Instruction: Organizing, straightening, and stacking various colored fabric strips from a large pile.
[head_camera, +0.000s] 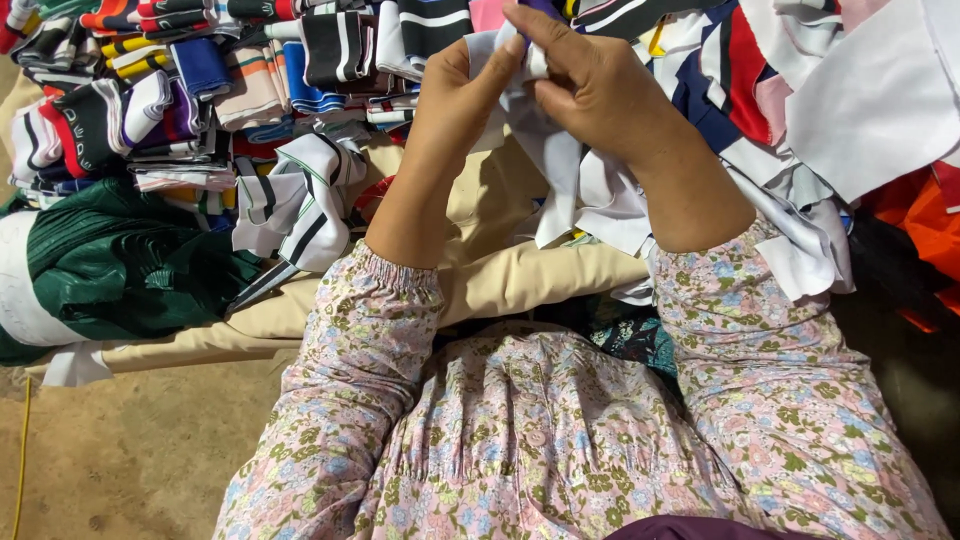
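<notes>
A big heap of striped knitted collar pieces in many colours (200, 90) fills the space behind, with a beige cloth sheet (520, 280) under it. In front hangs a white fabric piece (575, 190), raised above the lap. The left hand (455, 90) and the right hand (590, 80) both pinch its top edge, fingers closed on it.

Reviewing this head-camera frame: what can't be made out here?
- How the white cloth piece is pinched: the right hand and left hand cover it.
- The right hand's fingertips and the purple scrap by them: cut off by the top edge.
- The full stack of striped folded collars: cut by the top and left edges.
- What lies under the green bundle: hidden.
- The orange fabric: cut by the right edge.
</notes>
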